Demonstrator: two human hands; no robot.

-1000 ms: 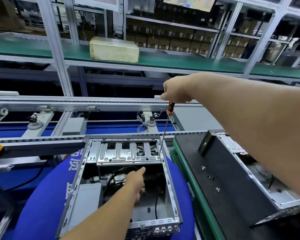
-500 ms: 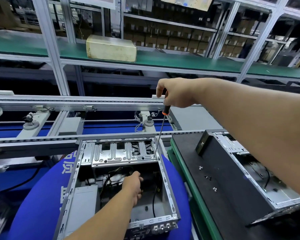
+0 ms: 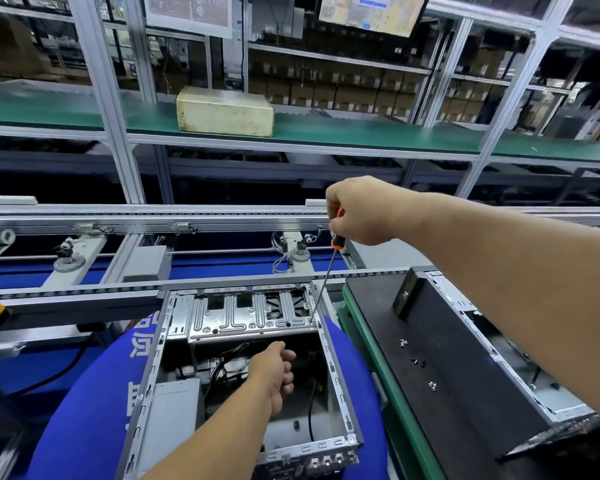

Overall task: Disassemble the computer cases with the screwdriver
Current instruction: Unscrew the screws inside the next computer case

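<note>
Sheet steel makes up the open computer case, so I judge it stiff but fairly light, with thin stamped edges that could cut; the flanged side rails look like the safest place to take hold. It lies on a round blue pad just beside the green-edged counter, its silver drive bracket spanning the far end and black cables in the dark interior. The right hand has its grip closed round the orange-and-black handle of the screwdriver, whose slim shaft slants down to the bracket's right corner. The left hand reaches inside with fingers curled; whether it holds anything I cannot tell. Loose screws lie on a black panel nearby.
</note>
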